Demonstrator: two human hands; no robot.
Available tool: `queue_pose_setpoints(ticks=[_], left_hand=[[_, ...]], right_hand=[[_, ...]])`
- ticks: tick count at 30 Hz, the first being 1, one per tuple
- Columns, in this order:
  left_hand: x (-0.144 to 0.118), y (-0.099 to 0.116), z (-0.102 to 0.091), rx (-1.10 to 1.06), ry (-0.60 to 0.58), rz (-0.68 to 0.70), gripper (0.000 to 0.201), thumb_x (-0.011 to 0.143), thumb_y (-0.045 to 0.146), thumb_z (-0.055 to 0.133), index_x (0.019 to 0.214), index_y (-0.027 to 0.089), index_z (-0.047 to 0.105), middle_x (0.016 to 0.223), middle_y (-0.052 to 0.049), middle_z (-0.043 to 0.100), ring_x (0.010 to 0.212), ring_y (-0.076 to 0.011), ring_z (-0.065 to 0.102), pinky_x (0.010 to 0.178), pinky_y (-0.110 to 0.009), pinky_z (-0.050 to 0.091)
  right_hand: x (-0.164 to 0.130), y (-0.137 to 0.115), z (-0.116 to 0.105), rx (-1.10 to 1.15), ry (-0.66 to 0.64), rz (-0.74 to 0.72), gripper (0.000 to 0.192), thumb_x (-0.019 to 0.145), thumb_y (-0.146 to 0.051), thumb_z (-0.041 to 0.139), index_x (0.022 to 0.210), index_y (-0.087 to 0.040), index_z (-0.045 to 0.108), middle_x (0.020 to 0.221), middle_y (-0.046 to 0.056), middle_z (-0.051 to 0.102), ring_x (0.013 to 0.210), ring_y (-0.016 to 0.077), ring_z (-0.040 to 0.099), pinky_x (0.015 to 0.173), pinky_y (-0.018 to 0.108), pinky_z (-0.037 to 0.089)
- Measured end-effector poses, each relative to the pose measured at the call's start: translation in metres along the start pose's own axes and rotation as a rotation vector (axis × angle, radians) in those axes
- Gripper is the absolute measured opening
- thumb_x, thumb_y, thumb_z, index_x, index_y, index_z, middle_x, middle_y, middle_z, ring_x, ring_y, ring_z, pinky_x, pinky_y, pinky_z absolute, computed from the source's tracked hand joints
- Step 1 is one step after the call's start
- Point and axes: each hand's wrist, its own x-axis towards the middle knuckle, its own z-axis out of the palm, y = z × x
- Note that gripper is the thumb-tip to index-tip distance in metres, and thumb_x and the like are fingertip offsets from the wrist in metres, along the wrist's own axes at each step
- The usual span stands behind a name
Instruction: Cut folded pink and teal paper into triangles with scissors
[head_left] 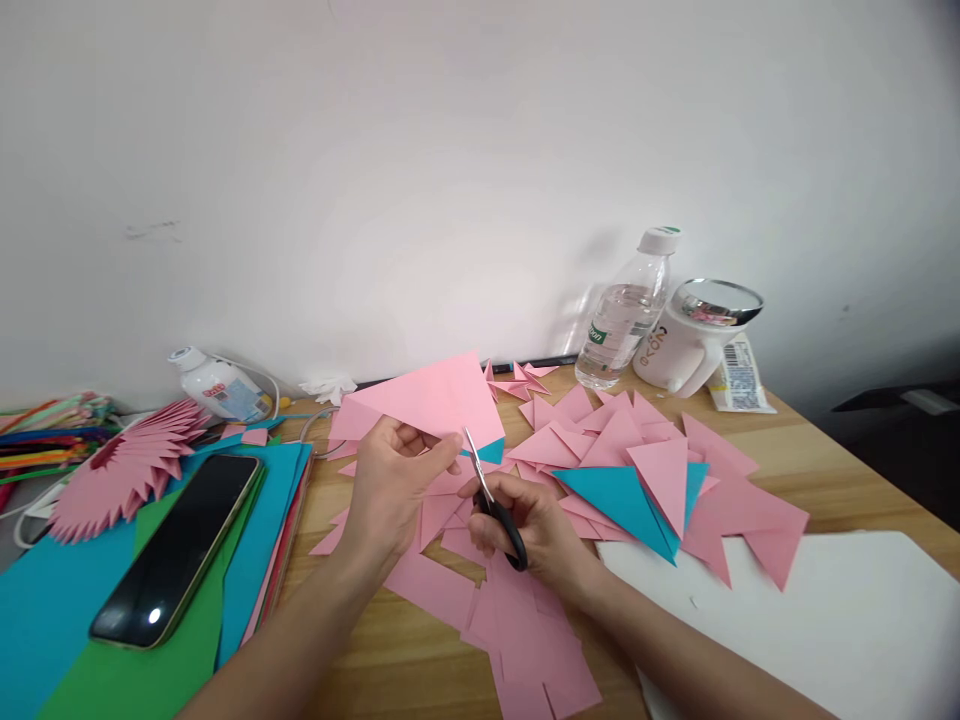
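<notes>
Between the thumb and fingers of my left hand [397, 480] is a folded sheet of pink paper [431, 395], raised above the table. My right hand [529, 525] grips a pair of scissors [491, 505] by its black handles. The silver blades point up and away, their tips at the paper's lower edge near my left thumb. I cannot tell whether they have cut into it. Pink paper strips [517, 620] lie below my hands. To the right is a heap of folded pink triangles [607, 430], with blue folded pieces [615, 500] on top.
A phone [180, 550] rests on blue and green sheets at left, near a pleated pink paper piece [124, 475] and a white bottle [221, 385]. A water bottle [626, 310] and a lidded mug [690, 345] stand by the wall. A white board [810, 620] lies at right.
</notes>
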Motion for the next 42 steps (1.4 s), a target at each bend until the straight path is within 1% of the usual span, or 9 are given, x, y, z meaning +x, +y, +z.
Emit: queue_pose_setpoints(ticks=[4,9,14,18,22,26,29,36,42], left_hand=[[0.0,-0.0018,-0.0013,-0.011,-0.003,0.013,0.02,0.063,0.021,0.065,0.079,0.013,0.055,0.07,-0.002,0.061,0.054,-0.0103,0.054,0.054,-0.024,0.044],[-0.0005,0.0,-0.0003,-0.016,0.013,0.003,0.021,0.061,0.021,0.066,0.078,0.013,0.056,0.066,-0.002,0.061,0.052,-0.0106,0.054,0.053,-0.024,0.044],[-0.0003,0.0043,0.0002,-0.065,-0.003,-0.019,0.02,0.061,0.02,0.068,0.076,0.013,0.056,0.064,0.0,0.061,0.053,-0.0107,0.055,0.055,-0.024,0.045],[0.0012,0.0072,-0.0016,-0.124,0.031,-0.057,0.019,0.063,0.024,0.068,0.074,0.012,0.059,0.064,-0.001,0.062,0.053,-0.0113,0.057,0.057,-0.026,0.047],[0.0026,0.0071,-0.0031,-0.073,0.065,-0.061,0.018,0.06,0.022,0.071,0.07,0.01,0.061,0.061,-0.001,0.062,0.052,-0.0117,0.058,0.057,-0.025,0.048],[0.0023,0.0029,-0.0023,-0.038,0.023,-0.054,0.017,0.061,0.022,0.07,0.07,0.011,0.061,0.059,-0.001,0.063,0.051,-0.0112,0.058,0.056,-0.025,0.048],[0.0004,-0.0005,-0.0003,-0.023,-0.008,-0.08,0.014,0.062,0.021,0.069,0.068,0.011,0.06,0.055,-0.001,0.063,0.051,-0.0114,0.058,0.055,-0.024,0.048],[-0.0018,-0.0004,0.0006,0.013,-0.043,-0.082,0.007,0.065,0.018,0.065,0.064,0.013,0.06,0.051,0.001,0.063,0.05,-0.0105,0.059,0.054,-0.02,0.047],[-0.0022,0.0027,0.001,0.024,-0.043,-0.103,0.004,0.063,0.015,0.063,0.062,0.013,0.061,0.051,0.001,0.063,0.05,-0.0115,0.059,0.055,-0.021,0.047]], right_hand=[[0.0,-0.0013,0.0004,0.001,0.007,-0.002,0.026,0.066,-0.035,0.069,0.071,-0.017,0.052,0.049,-0.006,0.046,0.044,0.0088,0.047,0.045,0.021,0.038],[0.0006,-0.0005,0.0005,0.009,0.023,-0.01,0.025,0.065,-0.034,0.069,0.074,-0.016,0.054,0.048,-0.005,0.047,0.042,0.0084,0.045,0.043,0.021,0.038],[0.0012,0.0018,0.0,0.006,0.04,-0.024,0.023,0.065,-0.031,0.07,0.066,-0.015,0.053,0.049,-0.005,0.047,0.043,0.0072,0.043,0.044,0.021,0.037],[-0.0001,0.0038,-0.0007,0.016,0.04,-0.009,0.02,0.066,-0.029,0.07,0.072,-0.015,0.056,0.048,-0.005,0.047,0.043,0.0075,0.044,0.045,0.021,0.038],[-0.0015,0.0028,-0.0005,0.044,0.006,0.012,0.021,0.067,-0.029,0.069,0.078,-0.015,0.057,0.051,-0.004,0.049,0.045,0.0087,0.047,0.047,0.022,0.038],[-0.0019,-0.0025,-0.0002,0.077,-0.022,0.016,0.029,0.064,-0.028,0.072,0.085,-0.016,0.056,0.058,-0.005,0.046,0.053,0.008,0.043,0.051,0.021,0.036],[-0.0018,-0.0043,-0.0008,0.103,-0.034,0.003,0.034,0.064,-0.028,0.072,0.089,-0.016,0.054,0.062,-0.004,0.046,0.057,0.0084,0.041,0.052,0.021,0.034],[-0.0012,-0.0007,-0.0023,0.109,-0.031,-0.02,0.033,0.067,-0.029,0.071,0.09,-0.016,0.053,0.062,-0.004,0.043,0.056,0.0078,0.036,0.051,0.021,0.03],[-0.0012,-0.0007,-0.0018,0.112,-0.011,0.001,0.034,0.065,-0.031,0.071,0.09,-0.015,0.053,0.062,-0.005,0.043,0.055,0.0076,0.038,0.052,0.021,0.032]])
